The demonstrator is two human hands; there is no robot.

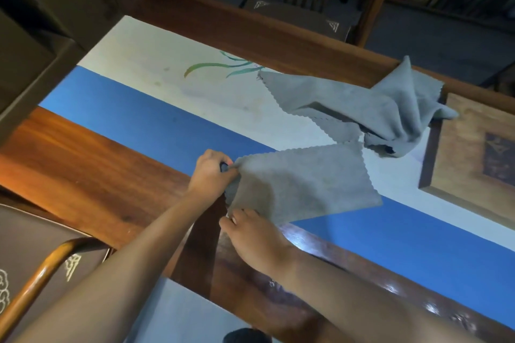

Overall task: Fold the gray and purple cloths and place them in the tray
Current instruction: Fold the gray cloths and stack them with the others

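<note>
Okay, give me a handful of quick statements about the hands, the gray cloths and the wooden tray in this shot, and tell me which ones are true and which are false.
1. The left hand pinches a corner of the near gray cloth. True.
2. The right hand rests on the wooden tray. False: it is at the near edge of the near gray cloth, apart from the tray.
3. A crumpled gray cloth lies partly over the tray's corner. True.
4. The near gray cloth is already in the tray. False: it is over the table runner, held by both hands.
5. The table runner has a blue band. True.
</note>
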